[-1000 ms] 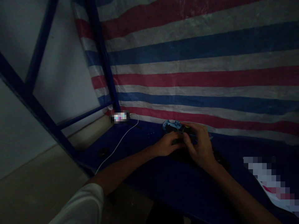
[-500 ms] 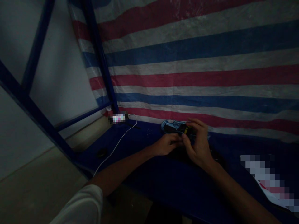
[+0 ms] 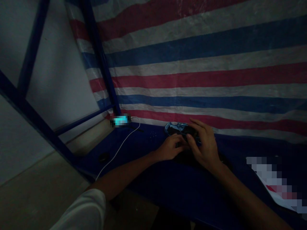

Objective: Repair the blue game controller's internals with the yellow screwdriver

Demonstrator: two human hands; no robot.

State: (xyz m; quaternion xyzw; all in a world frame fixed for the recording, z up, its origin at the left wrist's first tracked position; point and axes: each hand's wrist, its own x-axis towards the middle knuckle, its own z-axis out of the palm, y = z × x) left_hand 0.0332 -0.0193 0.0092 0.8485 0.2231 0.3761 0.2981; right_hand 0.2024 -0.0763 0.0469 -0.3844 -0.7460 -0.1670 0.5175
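Note:
A blue-and-black plastic handheld object [image 3: 177,128], perhaps a gamepad, is held low over the dark blue desktop [image 3: 148,156]. My right hand [image 3: 203,145] curls over its right end, with the fingers on top and the thumb at the near side. My left hand [image 3: 171,147] grips its near edge from the left. The fingers hide the object's middle and lower part. The dim light leaves its exact shape unclear.
A white cable [image 3: 120,148] runs across the desk to a blurred, glowing device [image 3: 120,120] by a blue metal post [image 3: 100,60]. A striped tarp [image 3: 203,75] hangs behind. A small dark round item [image 3: 104,157] lies nearby, and a blurred sheet [image 3: 271,182] lies at right.
The yellow mark on the object is now hidden by my fingers. My right hand's fingers have shifted over the object, and the whole view has tilted slightly. The blurred device now glows cyan.

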